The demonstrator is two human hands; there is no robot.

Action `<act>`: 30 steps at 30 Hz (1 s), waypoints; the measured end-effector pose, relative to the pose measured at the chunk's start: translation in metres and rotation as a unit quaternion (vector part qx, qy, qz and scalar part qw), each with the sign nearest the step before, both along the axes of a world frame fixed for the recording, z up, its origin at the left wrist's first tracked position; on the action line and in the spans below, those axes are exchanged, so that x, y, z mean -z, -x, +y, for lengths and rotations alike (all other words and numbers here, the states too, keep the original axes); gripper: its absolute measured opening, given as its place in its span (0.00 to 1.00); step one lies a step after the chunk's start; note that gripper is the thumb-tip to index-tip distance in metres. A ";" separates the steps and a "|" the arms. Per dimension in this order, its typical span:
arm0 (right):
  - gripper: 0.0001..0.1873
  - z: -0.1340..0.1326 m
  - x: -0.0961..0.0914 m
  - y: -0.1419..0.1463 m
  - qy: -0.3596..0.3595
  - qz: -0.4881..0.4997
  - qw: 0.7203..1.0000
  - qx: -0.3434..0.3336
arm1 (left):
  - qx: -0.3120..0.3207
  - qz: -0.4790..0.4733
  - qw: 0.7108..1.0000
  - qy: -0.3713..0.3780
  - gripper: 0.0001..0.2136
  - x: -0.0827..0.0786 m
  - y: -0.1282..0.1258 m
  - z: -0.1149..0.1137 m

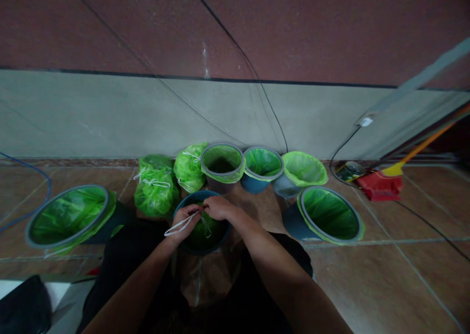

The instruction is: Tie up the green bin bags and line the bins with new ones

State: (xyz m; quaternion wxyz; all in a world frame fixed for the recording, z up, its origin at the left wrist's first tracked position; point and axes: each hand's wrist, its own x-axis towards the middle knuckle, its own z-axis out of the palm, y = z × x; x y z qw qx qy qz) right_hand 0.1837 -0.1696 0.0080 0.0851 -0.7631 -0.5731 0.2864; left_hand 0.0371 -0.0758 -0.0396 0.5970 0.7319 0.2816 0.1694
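Note:
Between my knees stands a blue trash bin (223, 236) with a green garbage bag (200, 238) down inside it. Over its opening my left hand (185, 224) is closed on the bag's white drawstring (172, 231), a loop of which hangs out past the knuckles. My right hand (217, 208) meets it at the fingertips, pinched on the same drawstring where the bag's neck is gathered. Part of the string dangles in front of the bag. The fingers partly hide the gathered neck.
Two tied green bags, a larger bag (156, 189) and a smaller bag (189, 170), sit by the wall. Lined bins stand around: a grey-rimmed bin (35, 241) at left, another bin (293, 219) at right, several behind. A red dustpan (380, 184) and cables lie at right.

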 end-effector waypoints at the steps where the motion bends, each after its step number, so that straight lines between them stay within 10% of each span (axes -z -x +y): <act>1: 0.14 0.000 0.001 0.001 -0.001 0.001 1.000 0.003 | 0.005 -0.001 1.000 -0.011 0.05 0.001 0.000 0.000; 10: 0.14 0.012 0.028 0.014 -0.036 0.030 0.998 0.048 | -0.015 0.001 0.990 -0.137 0.13 0.031 0.003 0.010; 22: 0.13 0.015 0.042 0.007 -0.011 0.221 0.968 0.116 | -0.054 0.008 0.980 -0.189 0.09 0.030 0.002 0.007; 30: 0.13 0.015 0.034 0.010 -0.015 0.038 0.995 0.093 | -0.035 0.023 0.990 -0.137 0.08 0.017 0.000 0.002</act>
